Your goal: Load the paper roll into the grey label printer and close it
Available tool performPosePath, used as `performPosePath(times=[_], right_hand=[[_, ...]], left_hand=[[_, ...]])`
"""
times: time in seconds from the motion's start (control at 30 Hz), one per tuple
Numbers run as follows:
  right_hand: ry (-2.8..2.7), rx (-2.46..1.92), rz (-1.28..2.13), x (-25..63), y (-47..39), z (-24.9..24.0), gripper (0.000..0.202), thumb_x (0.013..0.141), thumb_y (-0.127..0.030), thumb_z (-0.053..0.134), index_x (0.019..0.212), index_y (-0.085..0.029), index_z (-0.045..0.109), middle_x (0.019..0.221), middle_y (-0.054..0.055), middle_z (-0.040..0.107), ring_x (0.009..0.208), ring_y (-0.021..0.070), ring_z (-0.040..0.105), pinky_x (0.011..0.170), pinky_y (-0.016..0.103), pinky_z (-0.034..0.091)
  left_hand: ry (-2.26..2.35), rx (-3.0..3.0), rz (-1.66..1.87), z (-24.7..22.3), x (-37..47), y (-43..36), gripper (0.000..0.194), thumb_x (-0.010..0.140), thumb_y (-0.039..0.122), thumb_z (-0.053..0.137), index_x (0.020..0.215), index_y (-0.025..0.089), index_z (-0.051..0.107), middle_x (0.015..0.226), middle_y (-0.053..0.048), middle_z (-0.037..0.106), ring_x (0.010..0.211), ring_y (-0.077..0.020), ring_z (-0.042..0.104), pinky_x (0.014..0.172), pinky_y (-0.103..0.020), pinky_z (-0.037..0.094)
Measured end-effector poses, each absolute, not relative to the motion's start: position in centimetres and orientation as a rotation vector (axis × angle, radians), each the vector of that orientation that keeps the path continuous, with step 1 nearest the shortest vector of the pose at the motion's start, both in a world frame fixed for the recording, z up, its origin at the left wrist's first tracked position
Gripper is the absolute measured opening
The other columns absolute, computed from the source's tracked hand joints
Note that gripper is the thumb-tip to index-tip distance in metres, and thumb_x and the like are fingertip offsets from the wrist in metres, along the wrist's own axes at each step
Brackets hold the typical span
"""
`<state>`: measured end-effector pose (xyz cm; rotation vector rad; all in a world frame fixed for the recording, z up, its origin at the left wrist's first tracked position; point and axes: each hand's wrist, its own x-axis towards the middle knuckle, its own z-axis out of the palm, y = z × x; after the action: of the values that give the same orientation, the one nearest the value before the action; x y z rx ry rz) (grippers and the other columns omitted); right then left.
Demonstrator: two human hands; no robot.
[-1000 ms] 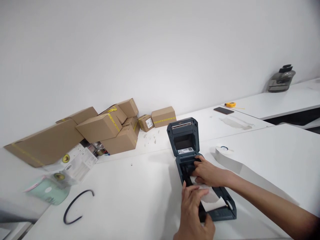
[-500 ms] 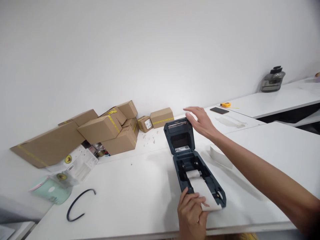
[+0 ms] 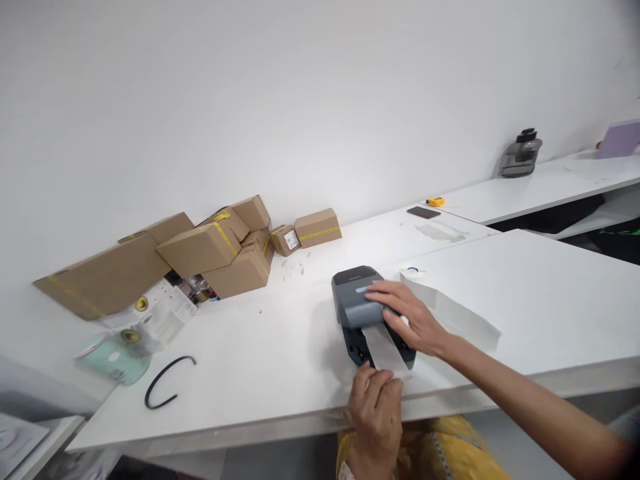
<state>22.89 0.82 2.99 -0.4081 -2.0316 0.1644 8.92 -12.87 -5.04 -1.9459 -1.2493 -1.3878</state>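
A dark blue-grey plastic printer with a hinged lid (image 3: 350, 303) stands near the front edge of the white counter (image 3: 250, 373), its lid tilted over the base and the base's front part showing. The right hand (image 3: 413, 317) lies on top of the lid, its grip spread, fingers extended across the surface. A white paper strip (image 3: 383, 348) runs out from beneath the lid toward the person, and the grip of the left hand (image 3: 374, 407) pinches its near end; the thumb is hidden. Just right of the printer, a long, loose white paper ribbon (image 3: 457, 313) curves along the counter. Farther back lie a flat black phone (image 3: 424, 212) and a yellow tape measure (image 3: 436, 201). Brown cardboard boxes (image 3: 197, 250) are piled against the wall at left, and a curved black cable (image 3: 156, 381) lies nearer the front.
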Motion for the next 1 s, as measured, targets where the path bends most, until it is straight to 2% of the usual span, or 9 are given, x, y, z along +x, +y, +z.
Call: performPosePath(times=[0.1, 0.2, 0.3, 0.37, 0.43, 0.5, 0.6, 0.83, 1.0], right_hand=[[-2.046, -0.430, 0.048, 23.4, -1.1, -1.7, 0.043, 0.097, -0.018, 0.047, 0.138, -0.026, 0.057, 0.138, 0.009, 0.063, 0.132, 0.0264, 0.054, 0.110, 0.048, 0.045], [-1.967, -0.469, 0.100, 22.9, -1.8, -4.7, 0.040, 0.098, -0.020, 0.047, 0.135, -0.026, 0.061, 0.138, 0.009, 0.064, 0.134, 0.0270, 0.054, 0.110, 0.050, 0.045], [-1.875, -0.508, 0.186, 22.3, -2.3, -5.8, 0.038, 0.102, -0.024, 0.041, 0.133, -0.024, 0.063, 0.138, 0.010, 0.063, 0.137, 0.0274, 0.051, 0.114, 0.055, 0.042], [-1.864, -0.521, 0.216, 22.3, -2.6, -5.7, 0.039, 0.104, -0.025, 0.037, 0.133, -0.024, 0.063, 0.138, 0.010, 0.063, 0.138, 0.0266, 0.050, 0.115, 0.056, 0.041], [-1.872, -0.521, 0.249, 22.4, -2.8, -5.5, 0.039, 0.104, -0.026, 0.037, 0.132, -0.025, 0.064, 0.138, 0.009, 0.064, 0.138, 0.0253, 0.051, 0.116, 0.055, 0.041], [-1.877, -0.516, 0.279, 22.6, -2.9, -5.3, 0.039, 0.105, -0.027, 0.037, 0.131, -0.026, 0.065, 0.137, 0.008, 0.065, 0.137, 0.0246, 0.052, 0.116, 0.054, 0.041], [-1.871, -0.513, 0.315, 22.6, -2.9, -5.2, 0.038, 0.105, -0.028, 0.037, 0.130, -0.026, 0.066, 0.135, 0.009, 0.066, 0.136, 0.0250, 0.052, 0.116, 0.055, 0.041], [-1.839, -0.501, 0.383, 22.3, -2.9, -5.6, 0.038, 0.105, -0.027, 0.036, 0.128, -0.026, 0.066, 0.135, 0.009, 0.066, 0.137, 0.0254, 0.051, 0.117, 0.056, 0.037], [-1.766, -0.521, 0.409, 21.8, -2.6, -6.2, 0.039, 0.104, -0.029, 0.035, 0.124, -0.025, 0.069, 0.133, 0.010, 0.067, 0.136, 0.0263, 0.051, 0.119, 0.057, 0.033]], left_hand=[[-1.266, -1.858, -1.294, -6.1, 9.0, -13.5, 0.020, 0.086, 0.002, 0.062, 0.092, 0.020, 0.069, 0.081, -0.004, 0.070, 0.082, -0.0189, 0.063, 0.084, -0.036, 0.056], [-1.245, -1.829, -1.226, -7.3, 8.8, -13.7, 0.021, 0.086, 0.003, 0.063, 0.091, 0.022, 0.069, 0.086, -0.005, 0.070, 0.087, -0.0205, 0.063, 0.084, -0.037, 0.054], [-1.224, -1.850, -1.197, -7.8, 7.9, -13.1, 0.013, 0.090, 0.021, 0.065, 0.103, 0.019, 0.066, 0.109, -0.012, 0.070, 0.111, -0.0266, 0.062, 0.097, -0.045, 0.052], [-1.240, -1.878, -1.122, -7.7, 7.0, -12.3, 0.044, 0.093, 0.040, 0.062, 0.125, 0.011, 0.058, 0.131, -0.021, 0.063, 0.133, -0.0336, 0.050, 0.108, -0.054, 0.046], [-1.278, -1.931, -0.988, -7.3, 6.0, -11.4, 0.068, 0.093, 0.051, 0.057, 0.142, 0.005, 0.045, 0.144, -0.025, 0.053, 0.145, -0.0361, 0.039, 0.114, -0.058, 0.038], [-1.273, -1.998, -0.871, -6.9, 5.0, -10.7, 0.070, 0.094, 0.051, 0.055, 0.147, 0.007, 0.040, 0.147, -0.021, 0.053, 0.147, -0.0345, 0.036, 0.118, -0.059, 0.033], [-1.246, -2.017, -0.850, -6.7, 4.4, -10.1, 0.062, 0.097, 0.047, 0.053, 0.146, 0.010, 0.042, 0.144, -0.017, 0.058, 0.147, -0.0317, 0.038, 0.120, -0.057, 0.031], [-1.267, -1.979, -1.019, -7.4, 5.2, -9.9, 0.055, 0.100, 0.045, 0.044, 0.142, 0.010, 0.048, 0.139, -0.017, 0.061, 0.144, -0.0307, 0.041, 0.117, -0.051, 0.037], [-1.260, -1.987, -1.057, -7.9, 5.1, -9.5, 0.049, 0.103, 0.035, 0.032, 0.143, 0.011, 0.046, 0.137, -0.017, 0.062, 0.144, -0.0301, 0.041, 0.115, -0.051, 0.037]])
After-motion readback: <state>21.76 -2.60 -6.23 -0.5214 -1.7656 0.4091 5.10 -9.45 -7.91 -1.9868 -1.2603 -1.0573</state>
